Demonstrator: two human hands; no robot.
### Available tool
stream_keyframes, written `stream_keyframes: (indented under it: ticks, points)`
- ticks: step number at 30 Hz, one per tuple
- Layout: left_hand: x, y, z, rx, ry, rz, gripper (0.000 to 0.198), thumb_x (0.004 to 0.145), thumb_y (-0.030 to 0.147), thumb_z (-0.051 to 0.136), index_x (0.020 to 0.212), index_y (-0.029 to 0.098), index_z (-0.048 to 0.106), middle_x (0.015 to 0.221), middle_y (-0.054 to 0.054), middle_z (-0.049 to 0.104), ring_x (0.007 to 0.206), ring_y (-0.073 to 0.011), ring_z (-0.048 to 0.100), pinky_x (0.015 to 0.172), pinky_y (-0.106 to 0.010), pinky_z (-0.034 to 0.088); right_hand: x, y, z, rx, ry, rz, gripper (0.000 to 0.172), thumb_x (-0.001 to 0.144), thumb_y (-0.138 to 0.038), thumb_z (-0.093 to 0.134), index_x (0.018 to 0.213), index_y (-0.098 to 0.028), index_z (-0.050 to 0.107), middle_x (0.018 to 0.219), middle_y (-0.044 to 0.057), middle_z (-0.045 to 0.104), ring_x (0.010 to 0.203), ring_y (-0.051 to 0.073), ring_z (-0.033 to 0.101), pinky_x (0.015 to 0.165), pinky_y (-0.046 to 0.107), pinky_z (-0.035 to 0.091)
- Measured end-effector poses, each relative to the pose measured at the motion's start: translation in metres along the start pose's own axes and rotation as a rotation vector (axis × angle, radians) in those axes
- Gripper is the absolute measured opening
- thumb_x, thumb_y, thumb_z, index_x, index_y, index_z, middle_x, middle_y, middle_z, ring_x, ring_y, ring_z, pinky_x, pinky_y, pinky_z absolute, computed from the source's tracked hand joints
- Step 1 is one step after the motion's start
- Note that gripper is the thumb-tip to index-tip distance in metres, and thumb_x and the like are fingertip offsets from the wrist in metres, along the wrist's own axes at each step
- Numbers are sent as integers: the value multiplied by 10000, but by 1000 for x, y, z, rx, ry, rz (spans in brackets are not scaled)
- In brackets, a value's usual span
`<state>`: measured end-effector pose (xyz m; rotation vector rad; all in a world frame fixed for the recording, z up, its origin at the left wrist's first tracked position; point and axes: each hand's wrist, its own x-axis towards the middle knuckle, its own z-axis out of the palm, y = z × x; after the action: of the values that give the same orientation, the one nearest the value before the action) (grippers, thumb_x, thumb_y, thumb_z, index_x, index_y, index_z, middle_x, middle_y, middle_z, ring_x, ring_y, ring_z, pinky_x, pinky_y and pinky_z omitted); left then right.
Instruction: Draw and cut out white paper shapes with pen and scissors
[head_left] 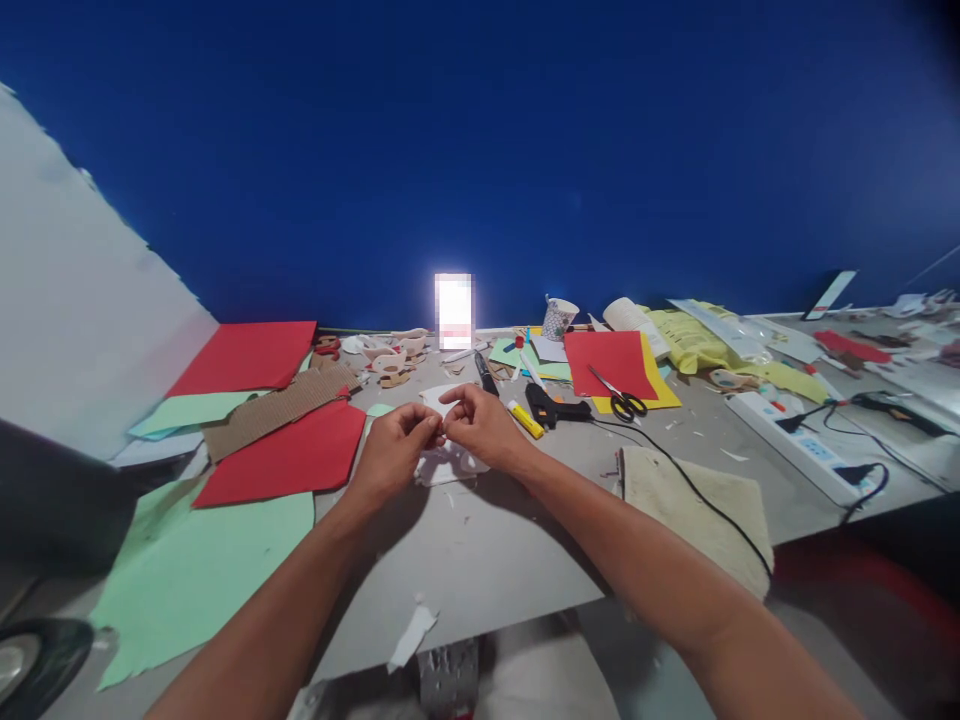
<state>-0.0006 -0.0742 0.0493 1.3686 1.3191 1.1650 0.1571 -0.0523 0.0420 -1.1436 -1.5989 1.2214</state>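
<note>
Both hands meet over the middle of the table. My left hand (405, 440) has its thumb and index finger pinched together, and a tiny bit of red shows at the tips. Against it, my right hand (476, 428) is closed too, thumb and finger pressed together; what lies between them is too small to name. A white, cut-out looking piece (448, 466) lies on the table beneath the hands, partly hidden by them. Just right of my right hand are a yellow glue stick (526, 419), a black marker (486, 374) and a black glue gun (553, 407).
Red sheets (289, 455), green paper (217, 560) and a corrugated cardboard strip (281, 408) lie left. To the right are scissors (622, 396) on red and yellow paper, a beige cloth (694, 500) crossed by the glue gun's cord, and a power strip (795, 450). A paper cup (559, 319) stands behind.
</note>
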Motion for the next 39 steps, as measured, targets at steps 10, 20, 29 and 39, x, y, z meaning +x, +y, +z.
stream_keyframes:
  ticks: [10, 20, 29, 39]
  points:
    - [4, -10, 1, -296, -32, -170, 305, 617, 378, 877, 685, 162, 673, 722, -51, 719, 592, -128, 617, 585, -255, 496, 8, -20, -43, -175, 43, -107, 134, 774, -209, 646, 901, -177, 672, 814, 19, 723, 696, 138, 632, 677, 278, 494]
    - [12, -19, -8, -364, 17, -164, 364, 593, 380, 905, 757, 155, 671, 735, -45, 718, 612, -123, 640, 618, -258, 538, -2, -27, -99, -1139, -225, 206, 333, 697, -424, 816, 561, -203, 608, 559, 59, 603, 623, 222, 613, 595, 315, 400]
    - [7, -8, -5, -332, -5, -192, 402, 535, 377, 918, 746, 162, 652, 717, -46, 722, 579, -131, 629, 571, -252, 506, 7, -22, -172, -1272, 140, 475, 117, 798, -263, 687, 852, -167, 728, 875, 138, 733, 868, 272, 695, 675, 321, 458]
    - [9, -12, -5, -243, 8, -163, 323, 571, 346, 888, 715, 174, 656, 666, -33, 704, 555, -128, 610, 514, -227, 463, 5, -18, -137, -1097, -85, 268, 232, 684, -385, 828, 616, -210, 691, 638, 65, 686, 675, 220, 655, 603, 288, 415]
